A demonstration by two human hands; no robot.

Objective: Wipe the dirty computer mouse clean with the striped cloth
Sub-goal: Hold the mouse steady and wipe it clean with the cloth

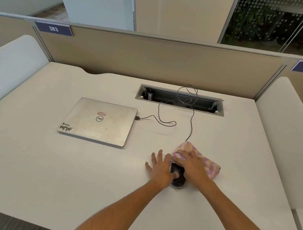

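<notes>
A black wired computer mouse [177,178] lies on the white desk [70,172], between my two hands. My left hand [159,167] rests flat beside its left side, fingers spread, with the thumb touching the mouse's top. My right hand [191,165] presses the folded pink-and-cream striped cloth [209,165] onto the front half of the mouse. The cloth hides the mouse's front and spreads out to the right of it. Some crumbs or dust lie at the mouse's near end.
A closed silver laptop [97,121] lies to the left. The mouse's thin black cable [192,121] loops back to the laptop's side, across an open cable tray [180,100] set in the desk. A beige partition [151,60] closes the far edge.
</notes>
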